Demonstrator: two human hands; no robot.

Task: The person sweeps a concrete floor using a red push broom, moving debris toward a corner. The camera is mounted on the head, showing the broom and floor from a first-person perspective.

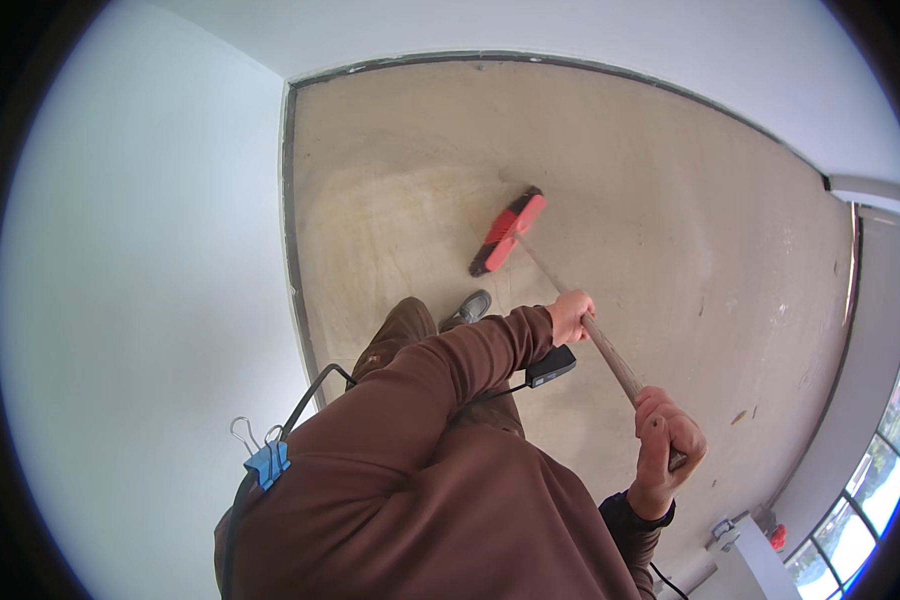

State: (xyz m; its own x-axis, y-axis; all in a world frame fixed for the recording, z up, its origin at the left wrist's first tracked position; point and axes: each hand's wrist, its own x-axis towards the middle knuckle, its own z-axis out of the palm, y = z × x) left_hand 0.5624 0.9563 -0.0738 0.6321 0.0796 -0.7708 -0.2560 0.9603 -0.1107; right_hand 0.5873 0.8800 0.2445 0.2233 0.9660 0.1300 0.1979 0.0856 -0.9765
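Note:
A push broom with a red head and dark bristles (507,231) rests on the bare floor (645,172), a little beyond my shoe (474,304). Its wooden handle (613,355) slants from the head down towards the lower right. My left hand (572,316) grips the handle around its middle, with that arm reaching across my body. Around the top end of the handle, my right hand (669,439) is closed, the thumb lying along it. The floor about the broom head has pale swept-looking streaks and faint dusty marks.
White walls (142,285) meet at a corner on the far left, with a dark strip (291,187) along their foot. Windows (862,487) line the right side. A black box on a cable (551,367) hangs at my front. A blue binder clip (268,463) holds a cable at my shoulder.

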